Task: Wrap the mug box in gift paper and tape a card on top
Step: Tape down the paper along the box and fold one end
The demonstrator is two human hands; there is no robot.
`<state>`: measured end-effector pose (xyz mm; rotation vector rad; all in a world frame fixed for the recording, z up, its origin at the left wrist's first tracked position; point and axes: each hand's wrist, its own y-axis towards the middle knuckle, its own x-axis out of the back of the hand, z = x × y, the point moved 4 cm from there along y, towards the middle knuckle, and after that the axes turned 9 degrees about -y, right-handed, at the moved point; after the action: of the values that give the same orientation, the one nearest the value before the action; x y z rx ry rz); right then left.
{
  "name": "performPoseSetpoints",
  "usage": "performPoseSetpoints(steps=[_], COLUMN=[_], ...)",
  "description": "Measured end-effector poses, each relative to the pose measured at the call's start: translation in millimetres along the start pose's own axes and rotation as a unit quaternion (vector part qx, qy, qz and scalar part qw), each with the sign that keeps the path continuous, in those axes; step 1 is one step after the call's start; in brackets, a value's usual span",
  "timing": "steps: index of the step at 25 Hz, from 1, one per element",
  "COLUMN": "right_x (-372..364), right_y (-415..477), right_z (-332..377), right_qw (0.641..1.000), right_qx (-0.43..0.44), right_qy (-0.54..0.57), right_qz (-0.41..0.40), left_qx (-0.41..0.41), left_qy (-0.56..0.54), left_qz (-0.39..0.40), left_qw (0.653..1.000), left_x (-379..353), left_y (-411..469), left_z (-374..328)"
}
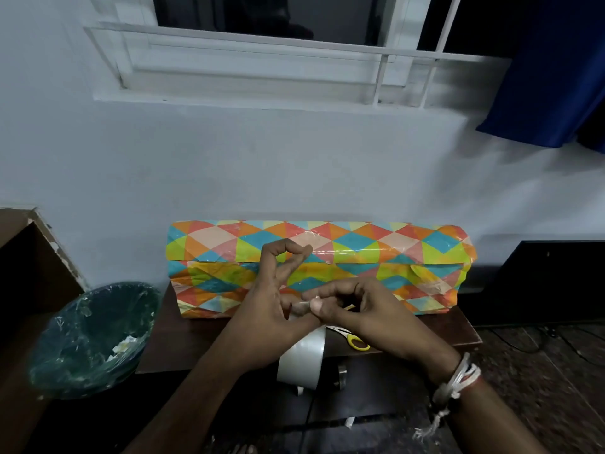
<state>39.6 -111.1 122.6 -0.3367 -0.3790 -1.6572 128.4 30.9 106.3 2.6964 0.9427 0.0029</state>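
1. Cord bands circle the wrist of the right hand, which is clenched, its thumb and fingers pinching the free end of a strip of tape.
2. That strip runs down to the tape roll, which hangs below both hands at the near edge of the bench.
3. At the pinch the left hand meets the right. Its upper fingers are raised and curled into a loop holding nothing; whether its thumb grips the strip I cannot tell.
4. Scissors with yellow handles lie on the bench, partly hidden under the right hand.
5. On the left, beside the bench, a bin lined with plastic stands with scraps inside. A blue curtain hangs at upper right by the window.
6. On the bench, close to the wall, lies the box, covered in triangle-patterned gift paper, directly behind both hands. The left hand's raised fingers overlap its front face; contact is unclear.
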Motion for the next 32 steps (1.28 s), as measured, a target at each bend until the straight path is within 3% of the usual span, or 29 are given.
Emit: performPoseSetpoints(steps=[7, 16, 19, 23, 32], right_x=[9, 14, 18, 23, 34], right_y=[-1, -8, -9, -9, -11], right_z=[-12, -11, -10, -9, -21], right_qw=[1.0, 0.981, 0.979, 0.98, 0.981], right_qx=[0.014, 0.081, 0.088, 0.083, 0.052], right_qy=[0.004, -0.121, -0.114, -0.083, -0.088], right_qz=[-0.017, -0.126, -0.145, -0.16, -0.164], left_qx=[0.037, 0.096, 0.101, 0.099, 0.115], left_qy=[0.02, -0.007, -0.013, 0.069, 0.066], left_qz=[0.014, 0.054, 0.057, 0.074, 0.091], left_qw=[0.999, 0.994, 0.993, 0.99, 0.987], left_x=[-7, -9, -13, -13, -14], left_y=[1, 4, 1, -4, -4], left_z=[9, 19, 19, 22, 26])
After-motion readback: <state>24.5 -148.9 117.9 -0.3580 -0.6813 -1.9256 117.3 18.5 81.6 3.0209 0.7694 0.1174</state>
